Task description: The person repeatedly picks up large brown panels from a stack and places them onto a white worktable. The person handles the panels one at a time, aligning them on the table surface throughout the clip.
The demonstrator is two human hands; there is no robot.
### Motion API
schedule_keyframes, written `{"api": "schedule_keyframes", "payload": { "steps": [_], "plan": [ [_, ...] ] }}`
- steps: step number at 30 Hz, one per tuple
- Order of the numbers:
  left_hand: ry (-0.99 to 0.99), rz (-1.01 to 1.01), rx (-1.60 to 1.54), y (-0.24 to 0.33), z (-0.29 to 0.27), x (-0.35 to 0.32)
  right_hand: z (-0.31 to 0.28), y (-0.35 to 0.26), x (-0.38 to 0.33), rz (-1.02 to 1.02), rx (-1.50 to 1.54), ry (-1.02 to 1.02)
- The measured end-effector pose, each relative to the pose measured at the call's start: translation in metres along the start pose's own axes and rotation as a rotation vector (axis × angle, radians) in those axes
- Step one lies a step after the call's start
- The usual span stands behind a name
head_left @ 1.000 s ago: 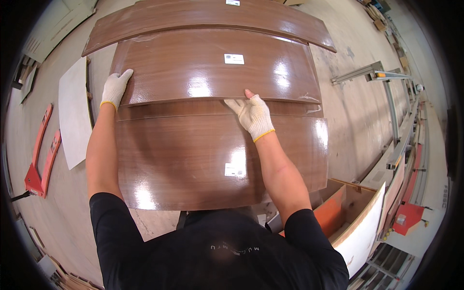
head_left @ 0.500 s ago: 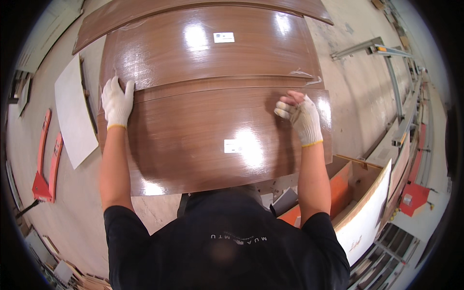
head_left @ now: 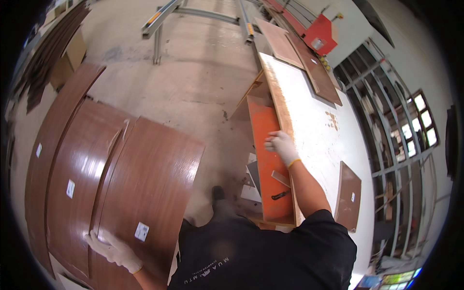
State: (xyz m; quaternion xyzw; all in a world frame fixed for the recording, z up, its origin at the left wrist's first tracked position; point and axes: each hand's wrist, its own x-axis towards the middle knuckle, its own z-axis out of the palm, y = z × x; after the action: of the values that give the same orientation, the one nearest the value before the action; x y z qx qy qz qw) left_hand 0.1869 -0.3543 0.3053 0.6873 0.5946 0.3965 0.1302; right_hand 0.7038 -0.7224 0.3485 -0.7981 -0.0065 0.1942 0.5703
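Note:
My left hand (head_left: 116, 251), in a white knit glove, lies open with fingers stretched over the near edge of a glossy brown wood-grain panel (head_left: 150, 169). Beside that panel is another brown panel (head_left: 77, 159), with a further one (head_left: 38, 188) at the far left. Each bears a small white label. My right hand (head_left: 282, 147), gloved too, is over the orange inside of a wooden workbench (head_left: 265, 145), close to its white top (head_left: 314, 130). Its fingers are curled; what they hold, if anything, I cannot make out. Inside the bench lies a dark-handled tool (head_left: 280, 195).
A small brown panel (head_left: 349, 195) and longer brown boards (head_left: 314, 72) rest on the white top. Beyond stands a red machine part (head_left: 321, 36). A metal frame (head_left: 159, 29) is on the floor ahead, and a metal rack (head_left: 391, 121) lines the right.
My view and body have turned right, so the panels now sit at my left. My right hand has gone from above the panel to the workbench; my left stays at the panels.

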Motion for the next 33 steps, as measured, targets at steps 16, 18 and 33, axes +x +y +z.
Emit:
{"api": "schedule_keyframes", "payload": {
  "steps": [16,18,33],
  "plan": [
    [-1.395,1.008,-0.800,0.539,0.301,-0.200,-0.340,0.072,0.239,-0.236,1.266,0.652],
    [-1.668,0.835,-0.796,0.618,0.337,-0.263,-0.354,0.060,0.272,-0.213,1.339,0.622],
    [-1.973,-0.505,-1.002,0.731,0.416,-0.399,-0.306,0.093,0.218,-0.360,1.092,0.292]
  ]
}}
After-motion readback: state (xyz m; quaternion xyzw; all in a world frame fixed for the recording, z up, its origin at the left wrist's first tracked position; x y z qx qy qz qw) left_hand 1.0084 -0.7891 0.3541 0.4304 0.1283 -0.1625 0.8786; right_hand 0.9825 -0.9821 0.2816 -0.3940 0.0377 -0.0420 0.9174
